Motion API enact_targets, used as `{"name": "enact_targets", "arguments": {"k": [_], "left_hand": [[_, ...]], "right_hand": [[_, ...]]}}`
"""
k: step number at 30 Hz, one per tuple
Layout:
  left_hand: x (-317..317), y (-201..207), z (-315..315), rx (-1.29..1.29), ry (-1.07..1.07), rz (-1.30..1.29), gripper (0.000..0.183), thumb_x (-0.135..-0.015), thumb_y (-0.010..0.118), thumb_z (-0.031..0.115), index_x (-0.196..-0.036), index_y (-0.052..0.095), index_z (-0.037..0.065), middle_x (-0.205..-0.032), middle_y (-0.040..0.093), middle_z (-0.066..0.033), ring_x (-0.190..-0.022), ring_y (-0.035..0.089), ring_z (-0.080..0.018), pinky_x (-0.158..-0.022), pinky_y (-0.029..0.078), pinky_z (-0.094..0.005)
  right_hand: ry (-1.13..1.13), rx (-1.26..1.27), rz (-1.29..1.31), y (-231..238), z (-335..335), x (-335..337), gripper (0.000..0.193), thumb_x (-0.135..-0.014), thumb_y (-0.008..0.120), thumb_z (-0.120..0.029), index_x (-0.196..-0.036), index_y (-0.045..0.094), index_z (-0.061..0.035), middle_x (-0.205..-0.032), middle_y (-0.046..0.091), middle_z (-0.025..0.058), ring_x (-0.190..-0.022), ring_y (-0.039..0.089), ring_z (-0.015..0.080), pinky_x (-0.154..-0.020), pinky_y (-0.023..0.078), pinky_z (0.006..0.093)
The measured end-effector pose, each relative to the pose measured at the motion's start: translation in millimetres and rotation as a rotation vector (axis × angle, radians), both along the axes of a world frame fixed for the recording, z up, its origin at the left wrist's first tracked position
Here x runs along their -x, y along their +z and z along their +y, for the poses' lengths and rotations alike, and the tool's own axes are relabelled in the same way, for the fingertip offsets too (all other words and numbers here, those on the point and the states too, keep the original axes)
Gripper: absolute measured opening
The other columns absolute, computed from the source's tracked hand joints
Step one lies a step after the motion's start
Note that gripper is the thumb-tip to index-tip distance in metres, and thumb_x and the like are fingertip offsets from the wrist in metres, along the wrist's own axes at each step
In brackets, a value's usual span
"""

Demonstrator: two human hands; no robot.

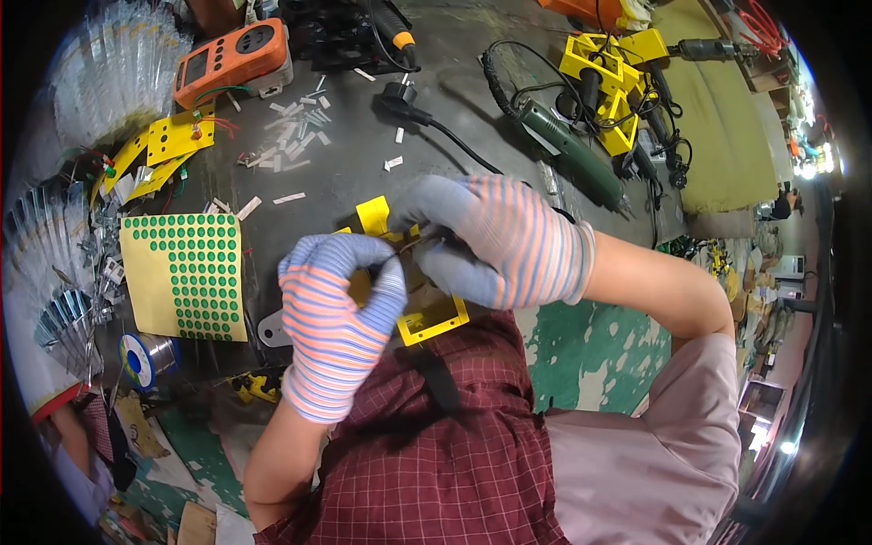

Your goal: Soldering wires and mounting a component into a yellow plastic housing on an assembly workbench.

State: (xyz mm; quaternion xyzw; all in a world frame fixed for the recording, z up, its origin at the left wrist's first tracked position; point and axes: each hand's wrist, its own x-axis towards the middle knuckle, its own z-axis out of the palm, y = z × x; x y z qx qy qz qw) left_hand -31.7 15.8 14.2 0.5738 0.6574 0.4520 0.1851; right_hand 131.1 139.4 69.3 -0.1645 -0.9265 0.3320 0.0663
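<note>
Both my hands wear striped knit gloves and meet over a yellow open box-like frame point(436, 324) at the table's near edge. My left hand point(338, 304) is closed, thumb and forefinger pinched on a thin wire point(411, 243) above the frame. From the right, my right hand point(513, 241) curls its fingers around the wire's other side; what lies inside its grip is hidden. The hands cover much of the frame. A black power cord point(463, 150) with a plug point(401, 102) runs behind my right hand.
Left of me lie a sheet of green round stickers point(207, 282), a solder spool point(145, 360) and yellow plates point(182, 136). Small white strips point(295, 132) are scattered near an orange socket meter point(232, 64). A green corded power tool point(568, 150) and yellow frames point(618, 118) lie right.
</note>
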Motion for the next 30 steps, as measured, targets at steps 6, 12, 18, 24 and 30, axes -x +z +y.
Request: {"name": "enact_targets", "arguments": {"k": [6,12,18,24,30], "left_hand": [[3,-5,-3,0.16,-0.036,-0.308,0.015,-0.075,0.077,0.014,-0.086,0.068,0.006,-0.083,0.068,-0.0095,-0.083,0.062,-0.029,-0.082,0.046,-0.0397],[-3,6,-3,-0.233,0.068,0.477,0.02,-0.067,0.079,0.015,-0.082,0.065,0.013,-0.081,0.064,-0.0058,-0.08,0.06,-0.0285,-0.077,0.044,-0.0426],[1,-6,-4,0.141,-0.001,-0.263,0.015,-0.075,0.077,0.014,-0.086,0.068,0.007,-0.084,0.068,-0.0097,-0.083,0.062,-0.0301,-0.083,0.046,-0.04],[1,-7,-5,0.111,-0.007,-0.229,0.016,-0.073,0.077,0.013,-0.086,0.068,0.008,-0.084,0.067,-0.0083,-0.083,0.062,-0.0304,-0.082,0.046,-0.0405],[-3,2,-2,-0.139,-0.012,0.17,0.013,-0.071,0.074,0.011,-0.081,0.065,0.011,-0.081,0.065,-0.0054,-0.08,0.06,-0.0293,-0.078,0.044,-0.0416]], "right_hand": [[0.143,-0.538,0.198,-21,4,-3,0.021,-0.077,0.067,-0.023,-0.092,0.061,-0.0098,-0.08,0.065,0.0096,-0.073,0.066,0.0296,-0.065,0.052,0.0415],[0.116,-0.238,-0.273,11,5,14,0.023,-0.082,0.065,-0.026,-0.093,0.06,-0.0066,-0.075,0.064,0.0154,-0.071,0.064,0.0351,-0.063,0.05,0.0458],[0.058,-0.135,0.232,-19,7,-2,0.022,-0.081,0.066,-0.021,-0.098,0.062,-0.0083,-0.076,0.064,0.0128,-0.068,0.063,0.0343,-0.061,0.05,0.0458],[0.192,-0.573,0.255,-22,7,0,0.022,-0.078,0.066,-0.022,-0.097,0.063,-0.0108,-0.073,0.06,0.007,-0.066,0.063,0.028,-0.058,0.049,0.0423],[-0.117,0.535,0.04,-2,12,-1,0.021,-0.086,0.068,-0.019,-0.098,0.062,-0.0037,-0.088,0.064,0.0088,-0.081,0.063,0.0164,-0.076,0.051,0.0291]]}}
